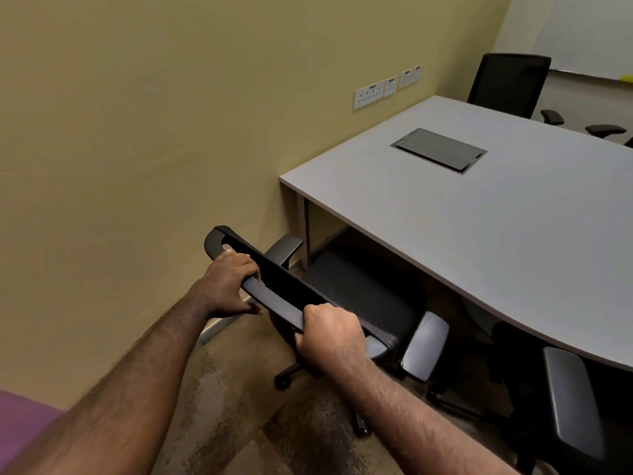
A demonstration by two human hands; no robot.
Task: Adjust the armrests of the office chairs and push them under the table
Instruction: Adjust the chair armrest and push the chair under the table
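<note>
A black office chair (363, 289) stands at the near corner of the grey table (479, 214), its seat partly under the tabletop. My left hand (231, 284) grips the top bar of its backrest (274, 293) near the left end. My right hand (330, 332) is closed on the same bar further right. The chair's left armrest (284, 248) sits by the table leg, and its right armrest (426, 344) lies just in front of the table edge.
A second chair's armrest (570, 402) shows at the lower right, next to the table edge. Another black chair (510, 84) stands at the table's far side. The yellow wall (137, 132) is close on the left. A cable hatch (440, 149) sits in the tabletop.
</note>
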